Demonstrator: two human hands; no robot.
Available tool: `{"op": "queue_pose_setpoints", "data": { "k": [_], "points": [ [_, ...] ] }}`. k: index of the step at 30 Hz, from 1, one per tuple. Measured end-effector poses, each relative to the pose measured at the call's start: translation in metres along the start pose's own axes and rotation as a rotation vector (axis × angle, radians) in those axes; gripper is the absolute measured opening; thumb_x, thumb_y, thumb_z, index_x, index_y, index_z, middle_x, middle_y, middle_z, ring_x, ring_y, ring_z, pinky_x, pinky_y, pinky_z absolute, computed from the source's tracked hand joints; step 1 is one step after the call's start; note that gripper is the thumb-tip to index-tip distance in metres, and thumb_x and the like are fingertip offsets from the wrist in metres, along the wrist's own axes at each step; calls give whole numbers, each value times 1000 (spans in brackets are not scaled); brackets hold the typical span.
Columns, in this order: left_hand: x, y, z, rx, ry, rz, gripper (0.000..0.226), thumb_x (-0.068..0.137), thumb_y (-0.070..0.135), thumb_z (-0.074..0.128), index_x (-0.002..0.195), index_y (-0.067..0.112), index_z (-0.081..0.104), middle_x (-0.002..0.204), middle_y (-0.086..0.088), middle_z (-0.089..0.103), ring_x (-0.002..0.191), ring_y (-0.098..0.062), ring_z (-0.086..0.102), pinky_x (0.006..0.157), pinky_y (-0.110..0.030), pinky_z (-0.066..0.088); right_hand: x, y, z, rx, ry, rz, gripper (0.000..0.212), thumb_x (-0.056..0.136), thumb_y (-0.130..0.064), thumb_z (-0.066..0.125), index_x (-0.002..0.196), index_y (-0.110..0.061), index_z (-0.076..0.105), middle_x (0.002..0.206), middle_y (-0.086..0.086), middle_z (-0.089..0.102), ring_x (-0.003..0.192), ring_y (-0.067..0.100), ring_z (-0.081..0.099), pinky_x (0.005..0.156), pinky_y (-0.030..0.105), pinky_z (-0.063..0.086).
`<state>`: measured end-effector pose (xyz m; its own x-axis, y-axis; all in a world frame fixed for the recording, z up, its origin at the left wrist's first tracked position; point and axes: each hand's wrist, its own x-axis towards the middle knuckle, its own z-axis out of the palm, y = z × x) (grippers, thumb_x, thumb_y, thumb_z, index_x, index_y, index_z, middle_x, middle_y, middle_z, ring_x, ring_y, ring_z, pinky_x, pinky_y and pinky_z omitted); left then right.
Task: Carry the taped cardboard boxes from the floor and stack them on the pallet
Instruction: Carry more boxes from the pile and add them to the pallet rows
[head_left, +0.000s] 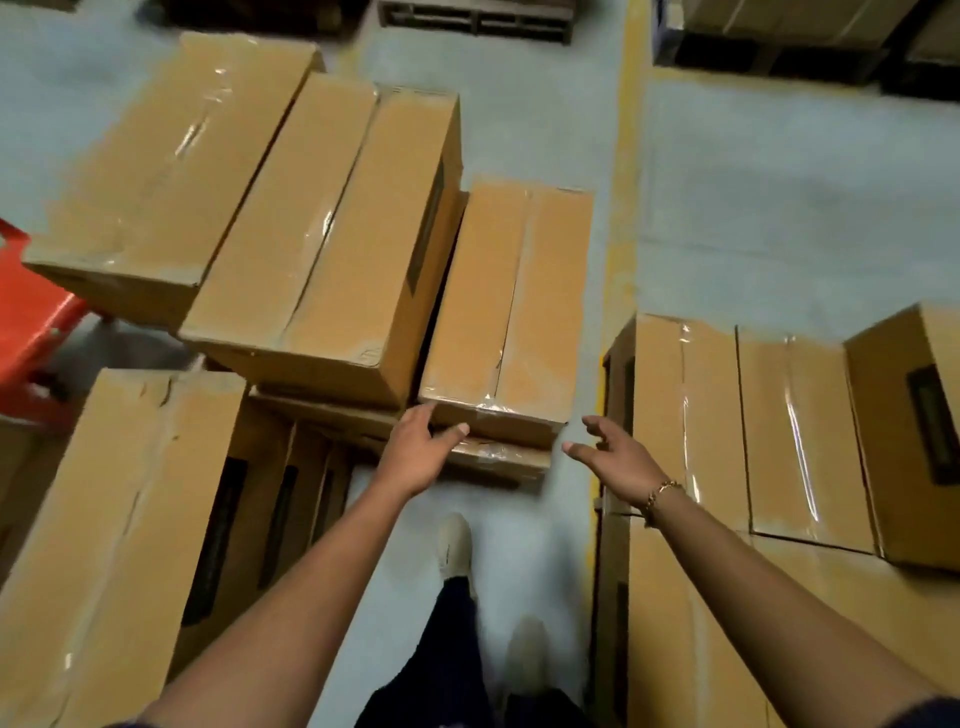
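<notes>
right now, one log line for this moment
phase: pre-grasp | left hand: open, at taped box near-left corner | right hand: open, off box | box: not lifted

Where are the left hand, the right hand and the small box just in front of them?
left hand (422, 449): head view, back of the hand.
right hand (615, 454): head view, middle of the hand.
small box (511, 301): head view, middle of its taped top.
</notes>
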<state>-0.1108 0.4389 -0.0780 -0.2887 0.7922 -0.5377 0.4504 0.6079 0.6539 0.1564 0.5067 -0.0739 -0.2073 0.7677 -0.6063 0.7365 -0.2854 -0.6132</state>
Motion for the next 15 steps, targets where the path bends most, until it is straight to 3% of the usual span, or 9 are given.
{"op": "queue_pose_setpoints", "data": {
  "k": [6,9,11,15],
  "points": [
    [122,-18,6,62,-59,-51,79,94,47,66,156,11,32,159,-11,33,144,-31,38,119,-43,32,103,6,15,171,62,207,73,95,-46,64,155,-17,34,159,7,38,139,27,44,109,38,38],
    [166,-19,18,64,-98,-55,94,96,48,63,162,8,10,169,-8,11,153,-28,20,124,-36,18,147,13,24,257,110,275,76,96,-44,63,158,-15,28,161,9,33,141,28,41,107,35,35],
    [195,-21,29,23,-60,-94,97,96,48,63,163,11,3,170,-6,7,154,-26,17,122,-35,17,170,19,34,310,142,307,76,96,-48,62,157,-17,28,158,5,37,137,27,45,105,36,38],
    [243,-27,42,-216,82,-196,79,92,42,69,156,15,30,150,-8,50,135,-29,50,113,-37,38,207,32,53,426,149,281,80,78,-71,63,143,-26,48,134,-5,61,118,21,60,99,45,52]
  ]
}}
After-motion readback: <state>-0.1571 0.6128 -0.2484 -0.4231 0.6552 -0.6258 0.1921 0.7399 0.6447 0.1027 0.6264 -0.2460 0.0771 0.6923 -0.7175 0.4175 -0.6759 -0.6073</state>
